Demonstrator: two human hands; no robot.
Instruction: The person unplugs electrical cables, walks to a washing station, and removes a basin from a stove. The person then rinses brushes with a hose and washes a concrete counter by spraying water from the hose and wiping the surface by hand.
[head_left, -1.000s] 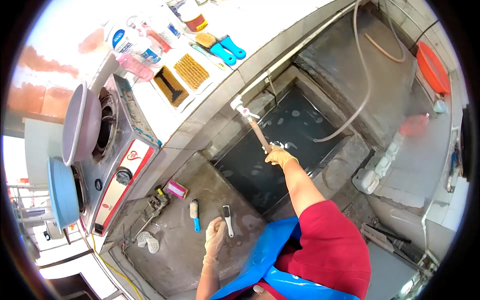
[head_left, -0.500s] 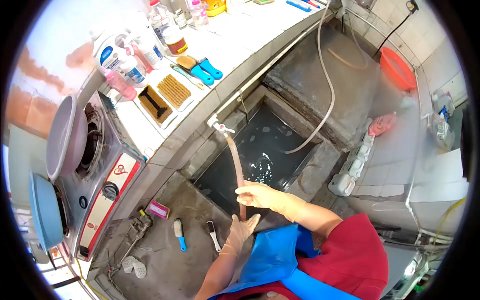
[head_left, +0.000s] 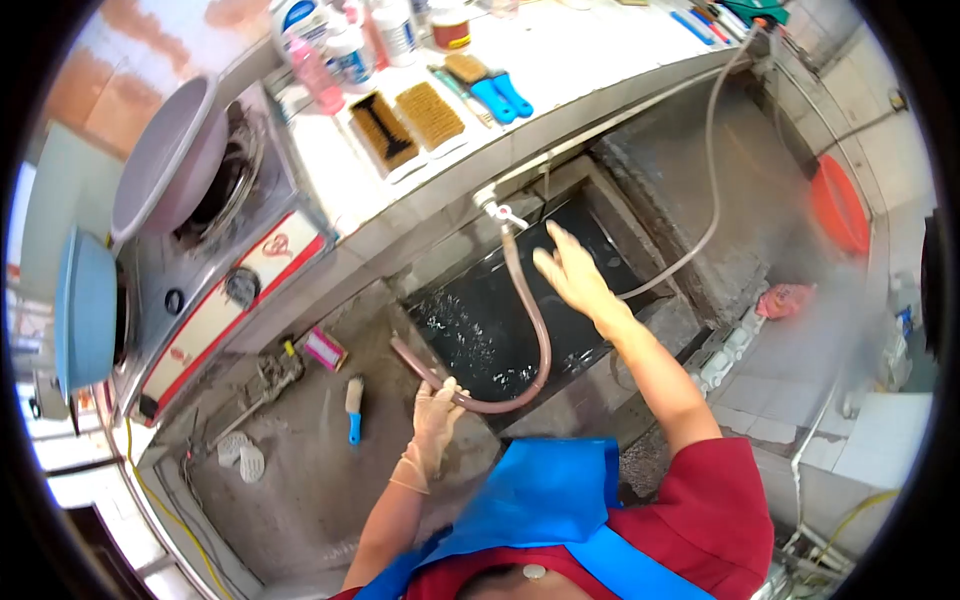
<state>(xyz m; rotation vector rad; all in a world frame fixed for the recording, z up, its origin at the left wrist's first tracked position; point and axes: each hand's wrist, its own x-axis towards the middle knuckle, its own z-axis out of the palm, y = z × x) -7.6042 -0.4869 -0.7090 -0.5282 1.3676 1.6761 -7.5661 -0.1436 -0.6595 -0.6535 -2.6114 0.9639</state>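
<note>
My left hand (head_left: 437,412), in a pale thin glove, is wrapped round a pinkish hose (head_left: 541,345) near its loose end, which points up and left over the stone floor. The hose bends in a U over the dark water (head_left: 470,330) of a sunken basin and runs up to a white tap (head_left: 500,210) with a reddish mark on its handle. My right hand (head_left: 580,275) is stretched out just right of the tap, fingers apart, holding nothing. Left of my left hand, a blue-handled brush (head_left: 354,410) lies on the floor.
Two wide bristle brushes (head_left: 408,125), blue-handled brushes (head_left: 490,90) and bottles (head_left: 350,50) stand along the white counter (head_left: 570,60). At left is a gas stove (head_left: 230,290) with a purple basin (head_left: 170,165) and a blue basin (head_left: 88,310). A pink box (head_left: 325,348) lies below; an orange basin (head_left: 840,205) leans right.
My right hand has let go of the hose and moved up toward the tap. My left hand has shifted left, now gripping the hose, which has gone from hanging straight to a bend. The view has shifted.
</note>
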